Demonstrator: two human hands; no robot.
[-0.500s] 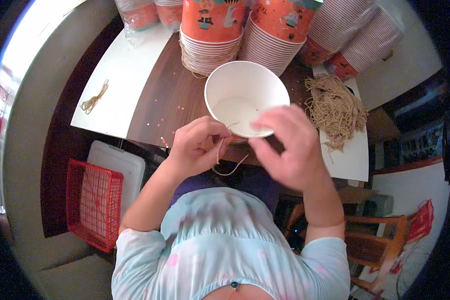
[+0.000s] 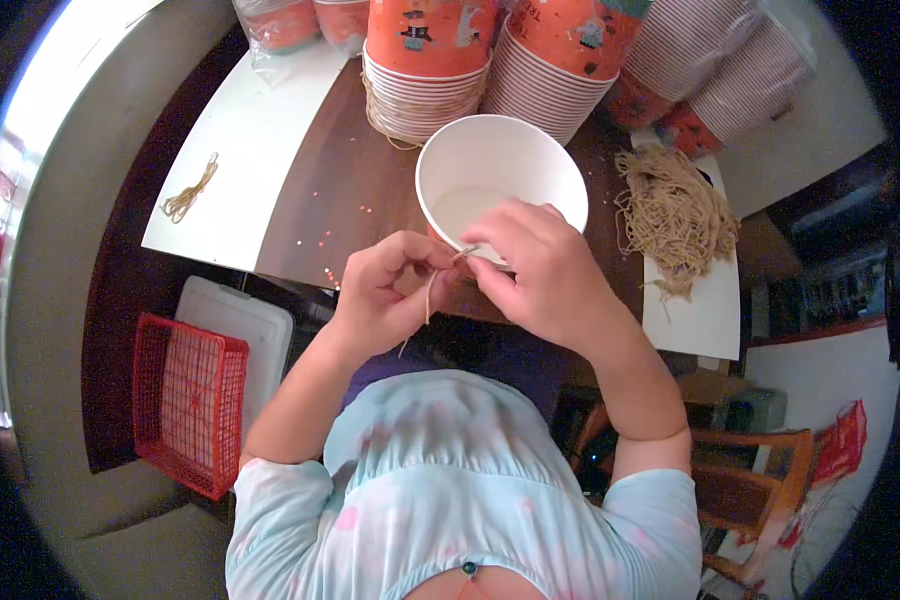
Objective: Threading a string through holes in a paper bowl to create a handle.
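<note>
From the head view, a white-lined paper bucket [image 2: 500, 150] sits on the bench [image 2: 345, 195]. Just before its near rim, the left hand [image 2: 392, 295] pinches a tan cord [image 2: 430, 297]. The right hand [image 2: 545, 278], earlier spread apart over the bucket's near-right rim, has moved left, its fingers now pinching the cord too; the loop hanging before the bucket has become a dangling end.

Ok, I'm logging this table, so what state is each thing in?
Left hand: pinching the cord
Right hand: fingertips at the cord, grip unclear
Cord: held, hanging below left fingers
White-lined bucket: open, uncovered
Bucket stacks: nested
Bagged stacks: nested, wrapped
Cord pile: loose, tangled
Cord bundle: folded together
Red basket: open
</note>
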